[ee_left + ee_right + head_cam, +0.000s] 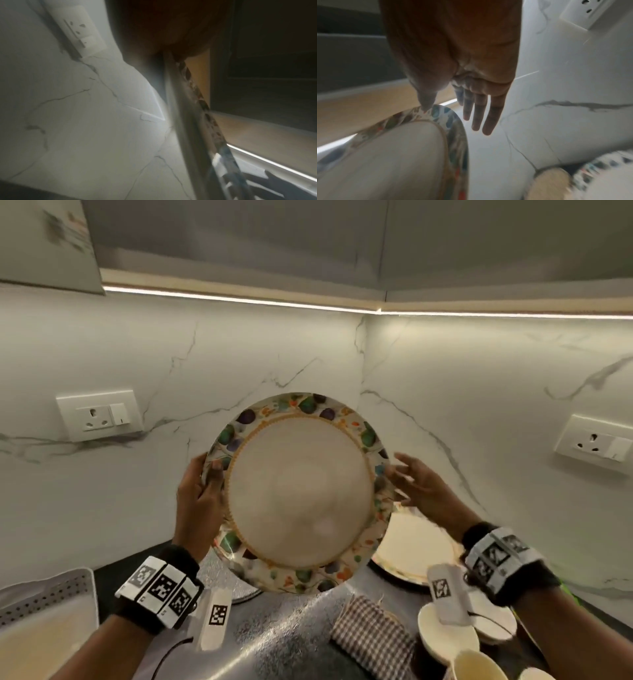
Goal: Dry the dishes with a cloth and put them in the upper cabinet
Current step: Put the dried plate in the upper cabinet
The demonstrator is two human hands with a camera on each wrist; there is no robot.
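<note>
A large plate [298, 494] with a cream centre and a flowered rim is held upright in front of the marble wall, above the counter. My left hand [205, 477] grips its left rim, thumb on the front face and fingers behind. Next to the right rim is my right hand [411, 484], fingers straight and spread. In the right wrist view its thumb tip touches the plate [393, 155] at the rim. The left wrist view shows the plate [188, 121] edge-on. A checked cloth [373, 631] lies on the counter below. The closed upper cabinets [239, 234] run overhead.
More flowered plates [414, 546] are stacked on the counter under my right hand, with pale bowls [445, 635] and cups [479, 666] at the front right. A perforated white tray [44, 590] stands at the left. Wall sockets [99, 414] sit on both walls.
</note>
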